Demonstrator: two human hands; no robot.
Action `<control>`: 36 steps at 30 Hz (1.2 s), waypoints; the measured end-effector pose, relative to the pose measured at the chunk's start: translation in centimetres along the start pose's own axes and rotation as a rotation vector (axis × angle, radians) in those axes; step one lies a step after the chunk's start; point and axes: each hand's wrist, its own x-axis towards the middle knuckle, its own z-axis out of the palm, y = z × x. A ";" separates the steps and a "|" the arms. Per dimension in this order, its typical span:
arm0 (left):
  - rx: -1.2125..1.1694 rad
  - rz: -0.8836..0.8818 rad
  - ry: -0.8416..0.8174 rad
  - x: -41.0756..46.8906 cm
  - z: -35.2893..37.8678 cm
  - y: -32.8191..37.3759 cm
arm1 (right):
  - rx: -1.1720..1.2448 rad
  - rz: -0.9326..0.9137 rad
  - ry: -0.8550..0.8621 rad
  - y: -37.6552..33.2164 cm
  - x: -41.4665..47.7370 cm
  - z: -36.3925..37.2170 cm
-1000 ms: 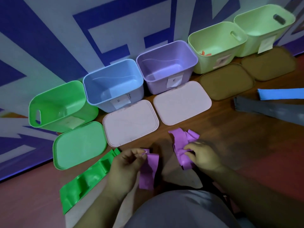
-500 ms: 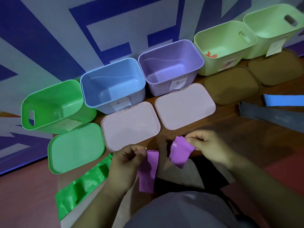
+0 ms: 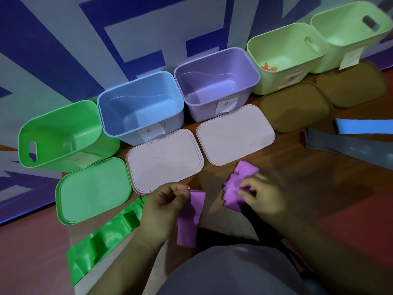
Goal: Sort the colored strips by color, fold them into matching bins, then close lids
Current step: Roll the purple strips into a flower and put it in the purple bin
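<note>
Two pinches: left hand (image 3: 163,206) on purple strip (image 3: 189,224), right hand (image 3: 264,199) on folded wad (image 3: 237,188); best creased flat for purple bin (image 3: 202,112)

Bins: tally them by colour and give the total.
Green bin: 1
Blue bin: 1
Purple bin: 1
Pale green bins: 2
Total: 5
</note>
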 end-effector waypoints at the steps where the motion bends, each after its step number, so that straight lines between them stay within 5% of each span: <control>1: 0.000 -0.001 0.001 -0.1 0.0 0.0 | -0.007 -0.034 -0.071 0.1 -0.6 0.5; 8: 0.035 -0.014 0.017 -1.2 -0.2 -0.3 | -0.048 -0.176 -0.193 1.2 -2.8 2.7; 21: 0.052 -0.036 0.030 -2.8 -0.6 -0.5 | -0.169 -0.132 -0.057 0.9 -3.6 4.2; 36: 0.039 0.100 -0.005 -4.8 -0.2 1.4 | 0.414 0.241 0.107 -2.9 -3.3 -1.1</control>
